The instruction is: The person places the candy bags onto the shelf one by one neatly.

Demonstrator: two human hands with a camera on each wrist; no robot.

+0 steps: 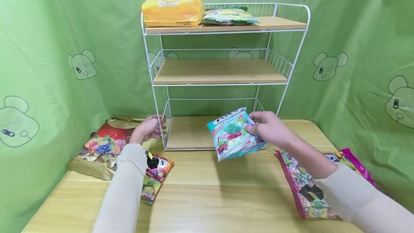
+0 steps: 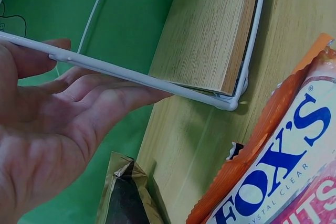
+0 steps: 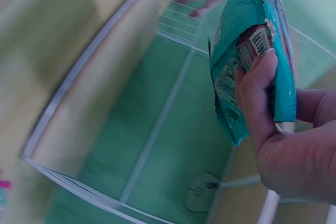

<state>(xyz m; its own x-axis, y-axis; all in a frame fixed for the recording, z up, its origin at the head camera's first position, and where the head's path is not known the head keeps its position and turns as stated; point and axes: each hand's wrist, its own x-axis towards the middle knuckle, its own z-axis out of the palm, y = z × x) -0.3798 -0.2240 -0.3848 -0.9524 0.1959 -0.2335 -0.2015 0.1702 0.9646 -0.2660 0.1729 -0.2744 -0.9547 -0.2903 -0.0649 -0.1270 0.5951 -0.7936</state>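
A: What does the right hand (image 1: 270,128) carry at the front of the rack (image 1: 220,84)?

B: Thumb and fingers pinch a teal Fox's Mint-Blossom packet (image 1: 232,134) by its edge. The packet is tilted in midair, its printed face toward the head camera, in front of the right part of the bottom shelf (image 1: 189,132).

A: And the left hand (image 1: 149,128)?

B: It is at the rack's left side, fingers extended, palm toward the white front upright (image 2: 105,68). Whether it presses on the metal, we cannot tell.

A: What lies nearest to it?

B: A red-and-gold bag (image 1: 105,145) with fruit artwork lies on the desk (image 1: 200,204) to its left. An orange Fox's packet (image 1: 157,173) lies nearer the camera, partly hidden by the pale left sleeve (image 1: 121,190).

A: On the other side?

B: A pink-edged bag (image 1: 310,193) lies flat at right, the right forearm crossing above and hiding part of it.

A: Higher up?

B: Above the bare wooden middle shelf (image 1: 220,71), the top shelf (image 1: 281,22) carries a yellow packet (image 1: 173,12) at left, with a green-and-white packet (image 1: 229,16) just beside it.

A: The backdrop?

B: Green cloth (image 1: 113,64), printed with bear-head outlines (image 1: 326,67), surrounds the desk on three sides.
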